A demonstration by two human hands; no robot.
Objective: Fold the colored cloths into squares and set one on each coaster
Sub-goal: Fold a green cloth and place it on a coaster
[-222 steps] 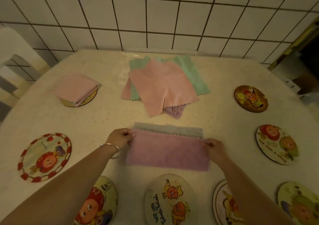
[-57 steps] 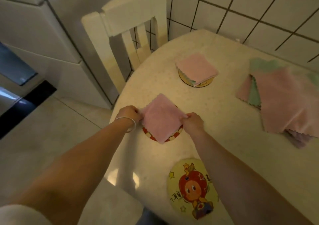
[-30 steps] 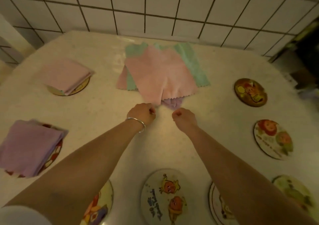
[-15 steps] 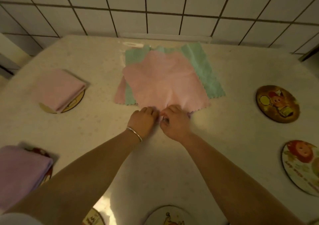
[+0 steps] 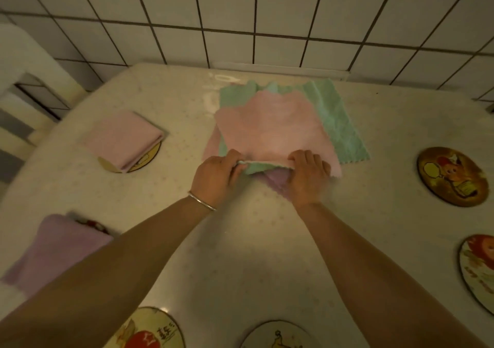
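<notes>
While the table (image 5: 254,254) is your working surface, use its bare stretch just in front of the pile (image 5: 278,128) for the next fold, because the coasters ring the near and side edges and you want room to lay a cloth flat. The pile sits at the far middle of the table, close to the tiled wall (image 5: 240,13): a pink cloth (image 5: 270,126) on top, green cloth (image 5: 339,123) showing at the back and right, and a purple cloth (image 5: 276,180) peeking out at the near edge.

2 coasters on the left are done: a folded pink square (image 5: 123,136) and a folded purple square (image 5: 56,251), each on its coaster. The coaster at the right (image 5: 451,176) and the others along the near and right edges are bare.

Your left hand (image 5: 217,179) pinches the near edge of the pile, where a pale green hem shows between your fingers. Your right hand (image 5: 307,179) is curled over the same edge, apparently gripping it; exactly which layers it holds is hidden.

I judge you are separating 1 cloth. Make sure both hands hold the same single layer before pulling, or 2 will drag out together and skew the pile. Draw it toward you low and level, then match corners before creasing.
</notes>
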